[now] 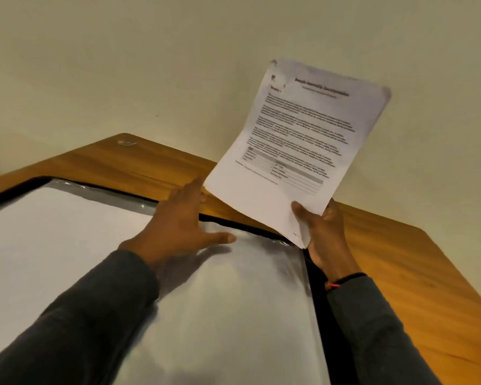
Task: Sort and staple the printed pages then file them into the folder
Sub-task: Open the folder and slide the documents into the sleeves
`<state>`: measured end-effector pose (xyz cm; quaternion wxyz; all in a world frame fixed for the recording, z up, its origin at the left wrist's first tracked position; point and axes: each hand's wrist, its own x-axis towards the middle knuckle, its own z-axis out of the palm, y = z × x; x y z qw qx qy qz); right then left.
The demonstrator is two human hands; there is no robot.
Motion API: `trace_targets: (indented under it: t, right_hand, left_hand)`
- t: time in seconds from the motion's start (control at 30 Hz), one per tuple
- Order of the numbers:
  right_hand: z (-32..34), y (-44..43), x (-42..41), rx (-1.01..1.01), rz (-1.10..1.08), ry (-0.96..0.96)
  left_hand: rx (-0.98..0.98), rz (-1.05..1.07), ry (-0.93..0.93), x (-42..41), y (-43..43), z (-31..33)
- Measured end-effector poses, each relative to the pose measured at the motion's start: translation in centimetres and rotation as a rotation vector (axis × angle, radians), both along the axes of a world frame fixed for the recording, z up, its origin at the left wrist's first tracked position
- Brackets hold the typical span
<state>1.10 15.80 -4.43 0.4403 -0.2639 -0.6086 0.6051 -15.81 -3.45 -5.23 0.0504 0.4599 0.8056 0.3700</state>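
Note:
A set of printed pages [297, 145] with black text and a small table stands tilted up above the desk's far edge. My right hand [324, 237] grips its lower corner, thumb on the front. An open black folder [333, 323] with clear plastic sleeves [233, 301] lies on the desk in front of me. My left hand [181, 226] rests flat with spread fingers on the top edge of the sleeve, just left of the pages' lower edge. No stapler is in view.
The wooden desk [414, 287] runs to a cream wall [150, 65] at the back. A small shiny object [127, 142] lies near the desk's far left corner. A white sheet [53, 232] fills the folder's left sleeve.

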Motion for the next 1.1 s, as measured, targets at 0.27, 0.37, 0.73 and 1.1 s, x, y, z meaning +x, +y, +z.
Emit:
trace_targets:
  t: [0.27, 0.37, 0.73, 1.1]
  right_hand:
    - [-0.5, 1.2, 1.1, -0.109, -0.099, 0.15]
    - [-0.5, 1.0, 0.9, -0.098, -0.082, 0.143]
    - [1.1, 0.7, 1.0, -0.143, -0.05, 0.236]
    - [2.5, 0.1, 0.3, -0.245, 0.078, 0.313]
  left_hand:
    - [-0.354, -0.121, 0.096, -0.5, -0.4, 0.6]
    - [-0.299, -0.175, 0.074, -1.0, -0.8, 0.8]
    - [0.126, -0.254, -0.043, -0.2, -0.2, 0.8]
    - [0.117, -0.313, -0.169, 0.6, 0.1, 1.2]
